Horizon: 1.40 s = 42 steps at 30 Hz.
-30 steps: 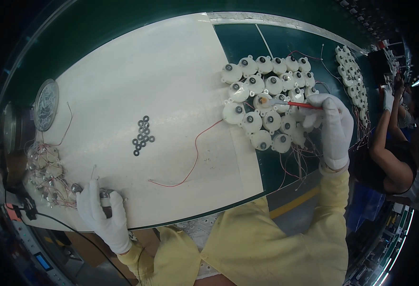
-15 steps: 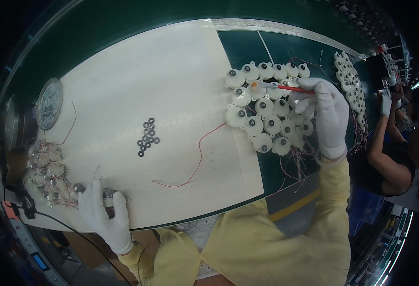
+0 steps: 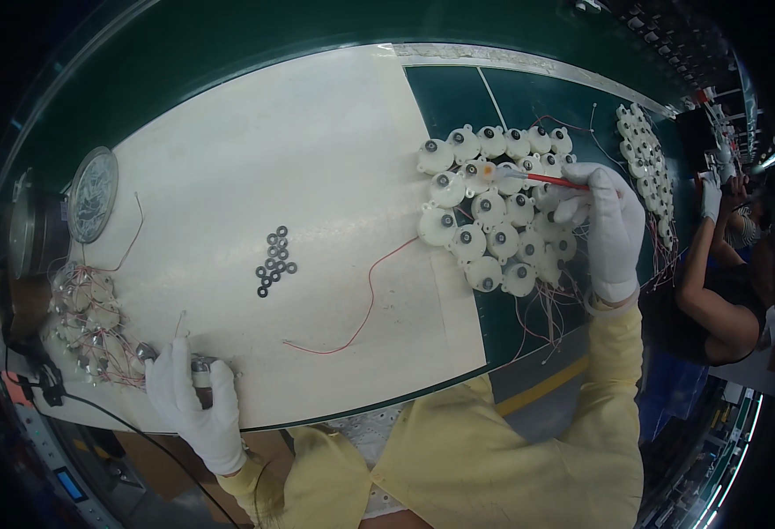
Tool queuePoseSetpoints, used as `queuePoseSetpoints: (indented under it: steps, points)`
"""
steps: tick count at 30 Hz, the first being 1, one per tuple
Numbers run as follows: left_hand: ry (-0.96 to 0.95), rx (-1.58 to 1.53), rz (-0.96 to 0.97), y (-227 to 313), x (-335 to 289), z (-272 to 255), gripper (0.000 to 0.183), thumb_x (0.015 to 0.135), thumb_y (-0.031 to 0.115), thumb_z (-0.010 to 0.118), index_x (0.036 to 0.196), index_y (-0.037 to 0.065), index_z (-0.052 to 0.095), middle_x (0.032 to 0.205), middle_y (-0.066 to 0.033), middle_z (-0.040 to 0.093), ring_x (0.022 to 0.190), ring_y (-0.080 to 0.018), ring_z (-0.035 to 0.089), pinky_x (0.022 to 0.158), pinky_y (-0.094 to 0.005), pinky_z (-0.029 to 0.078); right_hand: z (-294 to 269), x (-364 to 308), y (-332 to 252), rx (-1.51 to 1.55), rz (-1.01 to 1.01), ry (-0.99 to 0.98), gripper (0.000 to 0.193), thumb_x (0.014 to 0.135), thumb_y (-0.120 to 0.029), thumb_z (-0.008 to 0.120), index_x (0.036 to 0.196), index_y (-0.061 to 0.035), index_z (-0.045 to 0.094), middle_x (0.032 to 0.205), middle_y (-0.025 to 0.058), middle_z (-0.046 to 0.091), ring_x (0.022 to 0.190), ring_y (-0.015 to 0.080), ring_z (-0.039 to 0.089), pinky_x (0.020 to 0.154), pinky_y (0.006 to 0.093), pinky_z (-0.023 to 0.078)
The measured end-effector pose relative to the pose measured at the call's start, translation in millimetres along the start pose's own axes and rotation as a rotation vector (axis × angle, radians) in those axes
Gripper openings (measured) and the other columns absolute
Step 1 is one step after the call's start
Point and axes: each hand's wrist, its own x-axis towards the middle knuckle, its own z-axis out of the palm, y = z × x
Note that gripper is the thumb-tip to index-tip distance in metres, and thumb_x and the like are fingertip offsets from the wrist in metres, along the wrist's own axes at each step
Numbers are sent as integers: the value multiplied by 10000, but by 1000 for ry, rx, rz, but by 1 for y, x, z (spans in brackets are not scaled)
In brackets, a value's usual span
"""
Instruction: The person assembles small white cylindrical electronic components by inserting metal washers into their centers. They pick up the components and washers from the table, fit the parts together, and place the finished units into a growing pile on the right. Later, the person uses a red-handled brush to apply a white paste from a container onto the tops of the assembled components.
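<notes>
My right hand (image 3: pixel 612 225), in a white glove, grips a thin brush (image 3: pixel 556 181) by its red handle. The brush's pale, orange-tinged tip is over the white round housings (image 3: pixel 489 208), each with a dark ring at its centre. These housings sit in a close cluster, with red and white wires trailing from some. At the lower left, my gloved left hand (image 3: pixel 195 401) holds a small round metal-topped piece (image 3: pixel 201 363) between thumb and fingers, near the table's front edge. The glove hides much of that piece.
Small black rings (image 3: pixel 273 263) lie on the white sheet (image 3: pixel 334 132). At left are a heap of wired metal parts (image 3: pixel 88 322) and a clear round dish (image 3: pixel 94 194). More housings (image 3: pixel 647 172) stand at far right, near another person's gloved hand (image 3: pixel 711 194).
My right hand and the brush have shifted slightly down in the picture and the tip a little right across the housings. The left hand keeps its grip and place.
</notes>
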Motion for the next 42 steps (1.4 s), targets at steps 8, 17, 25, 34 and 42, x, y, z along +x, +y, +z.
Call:
queuePoseSetpoints:
  steps: [8, 17, 25, 34, 42]
  points:
    - [11, 2, 14, 0, 0, 0, 550, 813, 113, 725, 1341, 58, 584, 1245, -138, 611, 1154, -353, 546, 1074, -535, 364, -5, 1, -2, 228, -21, 16, 461, 1077, -339, 449, 1131, 66, 663, 869, 162, 731, 620, 106, 630, 573, 201, 481]
    - [0, -10, 19, 0, 1, -1, 543, 820, 124, 723, 1340, 60, 579, 1233, -138, 613, 1141, -350, 552, 1072, -537, 371, 3, 24, -8, 141, 76, 137, 533, 1050, -430, 497, 1081, 66, 690, 797, 141, 720, 559, 90, 609, 518, 178, 445]
    - [18, -13, 40, 1, 2, -1, 528, 824, 124, 727, 1329, 61, 584, 1221, -128, 617, 1145, -343, 559, 1071, -548, 373, 5, 53, -4, 111, 125, 203, 533, 1021, -452, 552, 1073, 57, 698, 801, 118, 720, 549, 73, 608, 462, 162, 406]
    - [16, -5, 31, 2, 2, -3, 524, 828, 133, 726, 1328, 64, 586, 1204, -121, 619, 1145, -341, 561, 1070, -558, 375, 9, 55, -4, 44, 83, 187, 451, 1020, -404, 576, 1067, 20, 722, 803, 93, 732, 566, 43, 599, 492, 156, 399]
    - [8, -3, 29, 3, 2, -3, 525, 824, 130, 726, 1326, 62, 588, 1200, -126, 620, 1143, -347, 560, 1077, -558, 369, 4, 51, -6, -86, -57, 35, 378, 1043, -319, 541, 1109, 7, 722, 830, 74, 743, 669, 44, 625, 593, 165, 415]
